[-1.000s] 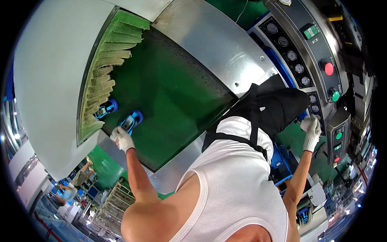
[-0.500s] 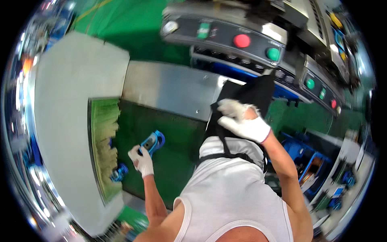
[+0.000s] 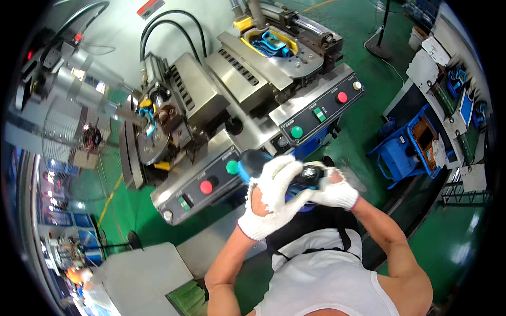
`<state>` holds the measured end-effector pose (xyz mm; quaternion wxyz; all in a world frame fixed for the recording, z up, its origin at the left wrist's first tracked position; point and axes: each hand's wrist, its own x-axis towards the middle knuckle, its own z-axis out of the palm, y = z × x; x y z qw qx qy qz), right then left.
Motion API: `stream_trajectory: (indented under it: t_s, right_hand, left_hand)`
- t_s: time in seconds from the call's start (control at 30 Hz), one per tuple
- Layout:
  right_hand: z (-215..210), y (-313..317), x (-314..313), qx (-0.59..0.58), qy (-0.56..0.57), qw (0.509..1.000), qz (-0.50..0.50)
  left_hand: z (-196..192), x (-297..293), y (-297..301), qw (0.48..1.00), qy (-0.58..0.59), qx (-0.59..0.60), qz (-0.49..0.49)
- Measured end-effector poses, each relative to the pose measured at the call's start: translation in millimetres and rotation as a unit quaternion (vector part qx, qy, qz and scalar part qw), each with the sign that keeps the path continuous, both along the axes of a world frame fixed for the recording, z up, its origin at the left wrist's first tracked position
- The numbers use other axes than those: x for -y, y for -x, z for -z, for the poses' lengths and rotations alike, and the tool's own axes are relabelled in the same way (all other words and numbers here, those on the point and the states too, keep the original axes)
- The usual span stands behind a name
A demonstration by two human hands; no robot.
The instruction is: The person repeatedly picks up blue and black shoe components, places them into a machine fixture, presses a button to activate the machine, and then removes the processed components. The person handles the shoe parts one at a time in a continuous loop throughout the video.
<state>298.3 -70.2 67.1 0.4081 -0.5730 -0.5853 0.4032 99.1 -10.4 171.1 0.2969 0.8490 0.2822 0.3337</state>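
Both my hands wear white knitted gloves and hold a blue-and-black shoe upper (image 3: pixel 255 162) in front of my waist. My left hand (image 3: pixel 275 199) wraps round its near side, with the dark rounded end showing past the fingers. My right hand (image 3: pixel 333 190) grips the other end, around a dark opening; its fingertips are partly hidden. Just beyond stands a two-station metal machine (image 3: pixel 240 100). One blue upper (image 3: pixel 272 43) sits in its right station, within a yellow rim. At the left station a blue-edged piece (image 3: pixel 152 125) is partly covered by the clamp.
Two sloping control panels (image 3: pixel 316 108) with red and green buttons face me. On the right, a blue stool-like frame (image 3: pixel 403 152) stands beside a rack (image 3: pixel 464 121) holding more blue pieces. A pale grey board (image 3: pixel 139 276) lies at lower left, near a caged fan (image 3: pixel 87 137).
My left hand has come up from the green surface at left, where it held a blue-grey piece, to meet my right hand at the upper. The view has swung, showing the whole machine.
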Motion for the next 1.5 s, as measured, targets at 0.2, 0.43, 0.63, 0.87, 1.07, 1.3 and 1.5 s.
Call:
stream_trajectory:
  t_s: [0.2,0.43,0.63,0.87,1.07,1.3,1.5]
  right_hand:
    - [27.7,-98.5,69.2,-0.194,0.047,0.941,0.272]
    - [83.7,-116.2,99.5,-0.393,0.247,0.790,0.401]
    - [110.5,-126.4,95.1,-0.432,0.298,0.741,0.419]
    - [93.1,-120.4,75.8,-0.427,0.263,0.757,0.420]
    - [74.6,-123.1,41.2,-0.270,0.148,0.860,0.407]
    - [-8.7,-170.8,-101.2,-0.175,-0.042,0.914,0.364]
    - [-118.1,-173.9,-344.0,0.044,-0.041,0.983,0.174]
  left_hand:
    - [3.8,-178.5,-103.0,0.977,-0.192,-0.069,-0.063]
    - [62.3,-409.3,-195.1,0.963,-0.015,-0.077,-0.259]
    - [106.0,-484.0,-253.8,0.954,-0.010,-0.086,-0.287]
    - [80.8,-486.1,-224.3,0.960,-0.010,0.195,-0.200]
    - [-19.1,-326.7,-177.0,0.935,-0.151,0.257,-0.191]
    - [22.8,-143.3,-36.5,0.975,-0.018,0.154,0.161]
    - [112.2,-31.7,56.6,0.972,0.193,-0.055,0.126]
